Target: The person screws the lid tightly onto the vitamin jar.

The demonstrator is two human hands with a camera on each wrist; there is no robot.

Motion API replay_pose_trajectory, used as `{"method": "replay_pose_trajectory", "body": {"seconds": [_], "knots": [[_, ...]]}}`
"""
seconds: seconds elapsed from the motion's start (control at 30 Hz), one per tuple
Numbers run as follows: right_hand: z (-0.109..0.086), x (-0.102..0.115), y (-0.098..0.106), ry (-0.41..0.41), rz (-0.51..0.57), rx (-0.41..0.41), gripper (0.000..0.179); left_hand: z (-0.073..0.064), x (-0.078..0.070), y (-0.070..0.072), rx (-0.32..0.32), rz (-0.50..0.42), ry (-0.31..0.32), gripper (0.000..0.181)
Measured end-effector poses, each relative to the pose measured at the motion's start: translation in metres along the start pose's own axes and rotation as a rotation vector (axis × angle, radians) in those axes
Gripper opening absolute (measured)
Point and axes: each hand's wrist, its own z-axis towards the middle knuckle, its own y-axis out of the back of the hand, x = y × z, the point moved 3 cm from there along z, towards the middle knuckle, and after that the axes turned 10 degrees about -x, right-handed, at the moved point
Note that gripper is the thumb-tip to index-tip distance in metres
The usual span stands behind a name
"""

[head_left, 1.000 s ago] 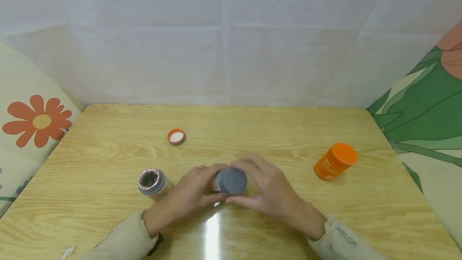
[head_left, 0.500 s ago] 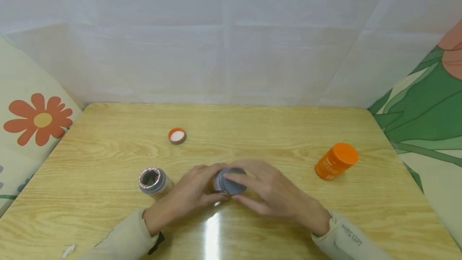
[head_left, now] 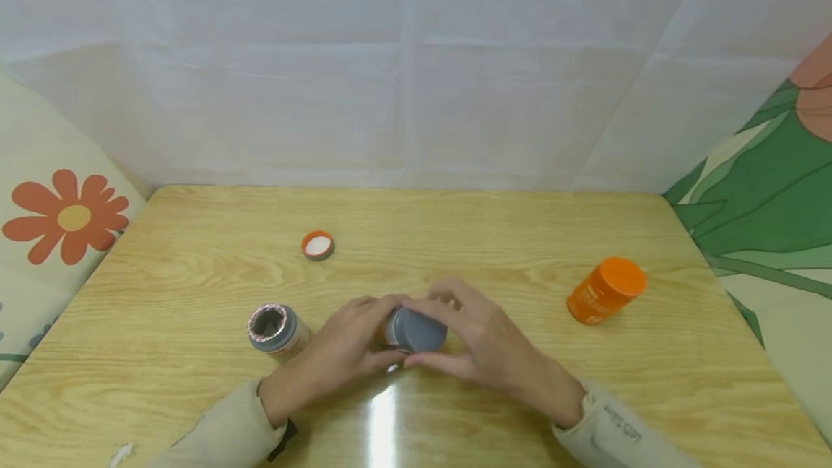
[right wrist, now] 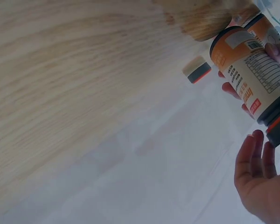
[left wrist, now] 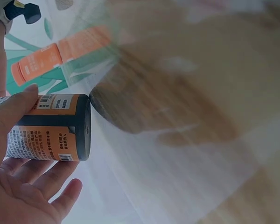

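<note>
Grey cap (head_left: 421, 329) pinched at its rim between thumb and forefinger of the right hand (head_left: 484, 341), remaining fingers loosely bent; seemingly held so as to get purchase on both sides while leaving the top bare. Exact fingertip contact hard to tell in the right wrist view. At 9 o'clock from that cap, the left hand (head_left: 347, 341), curled round the labelled body of the held bottle (left wrist: 53, 133), thumb on one side, fingers on the other, little finger apart. Probably gripped by the body to stop any turning along with the cap. Placed toward 6 o'clock in the head view, over the wooden table (head_left: 455, 230), close to the person and so handy for both hands. Apparently tilted a little toward 3 o'clock, perhaps to present the cap to the right hand; base at or near the tabletop, contact unclear.

From the held bottle, at 9 o'clock and just beside the left wrist, an uncapped bottle (head_left: 276, 334), upright, shiny foil round its mouth. At 10 o'clock, well apart, a loose cap (head_left: 318, 245), inner face up, perhaps to spare its white lining from the wood. Near 3 o'clock, beyond the right hand, an orange jar (head_left: 604, 291), upright, lid on, seemingly set aside to leave working room.
</note>
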Motion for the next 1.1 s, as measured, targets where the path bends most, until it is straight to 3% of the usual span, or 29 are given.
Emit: {"method": "replay_pose_trajectory", "body": {"seconds": [0.1,0.33,0.43,0.7,1.1], "knots": [[0.0001,0.0005,0.0009,0.014,0.005,0.012,0.07,-0.0009,0.0004,0.0,-0.003,-0.002,0.0,0.07],[0.0027,0.0052,0.003,0.21,0.065,0.033,0.057,-0.0004,0.0019,0.0,-0.007,-0.035,-0.03,0.067],[0.003,0.0056,0.0023,0.227,0.062,0.033,0.054,0.0003,0.002,0.0002,0.0,-0.038,-0.036,0.066],[0.0017,0.0041,-0.0009,0.129,0.003,0.013,0.057,0.0014,0.0003,0.0015,0.004,-0.034,-0.026,0.069],[-0.0006,0.004,-0.0037,-0.105,-0.072,0.013,0.057,0.002,-0.0013,0.0011,0.027,-0.015,-0.023,0.069]]}}
